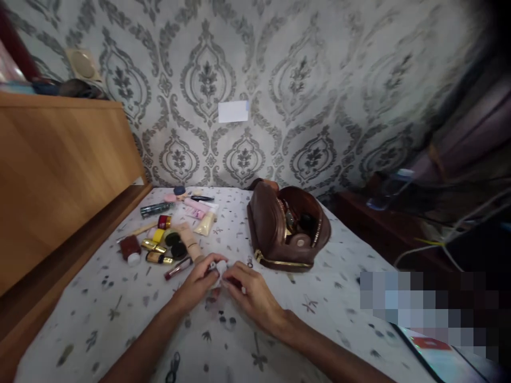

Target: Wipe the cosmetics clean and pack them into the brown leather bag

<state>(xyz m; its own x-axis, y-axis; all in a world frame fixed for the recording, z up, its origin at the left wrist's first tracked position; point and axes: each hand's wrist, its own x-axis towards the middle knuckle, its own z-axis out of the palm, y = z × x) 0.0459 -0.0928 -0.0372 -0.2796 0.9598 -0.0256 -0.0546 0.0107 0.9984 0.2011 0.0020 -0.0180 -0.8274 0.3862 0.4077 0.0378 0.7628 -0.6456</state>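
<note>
My left hand [203, 276] and my right hand [249, 287] meet over the middle of the patterned cloth, both with fingers closed. Between their fingertips is a small white object [220, 269], mostly covered and too blurred to name. A dark red lip gloss tube [178, 268] lies just left of my left hand. Beyond it are a beige tube [190, 242], a round black compact [179, 250] and a gold lipstick [154, 246]. Behind my right hand stands a brown cosmetic bag [267, 229], unzipped, with several items inside.
More cosmetics lie at the left, including a dark red bottle with a white cap [130, 250], a green tube [157, 209] and a pink tube [195, 210]. A wooden cabinet [67, 175] borders the left side. A phone-like screen [433, 348] lies at the right edge.
</note>
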